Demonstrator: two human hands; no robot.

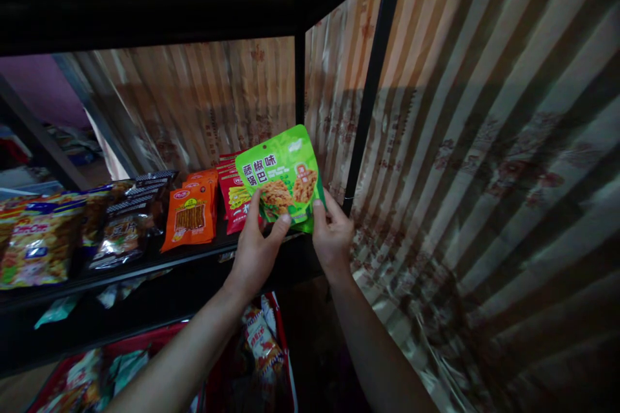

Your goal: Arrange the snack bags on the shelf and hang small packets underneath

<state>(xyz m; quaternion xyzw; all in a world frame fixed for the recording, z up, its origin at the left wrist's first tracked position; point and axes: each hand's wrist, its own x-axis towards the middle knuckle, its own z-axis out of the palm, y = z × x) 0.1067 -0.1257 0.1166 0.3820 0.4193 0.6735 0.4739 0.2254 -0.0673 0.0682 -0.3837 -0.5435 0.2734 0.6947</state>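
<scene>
A bright green snack bag (285, 158) with pictures of crispy pieces is held up at the right end of the shelf, its printed front towards me and tilted a little. My left hand (259, 239) grips its lower left part, the thumb on the front. At the lower right edge my right hand (332, 229) is closed on it, thumb in front. More green shows just behind its lower edge; I cannot tell whether that is a second bag. Red snack bags (231, 193) stand in a row just left of it, partly hidden by the green bag and my left hand.
Orange snack bags (191, 213), dark clear-fronted bags (126, 226) and yellow-blue bags (41, 239) line the black shelf (194, 257). Below are red bins with packets (261, 339). A black upright post (371, 97) and patterned curtain (484, 142) bound the right side.
</scene>
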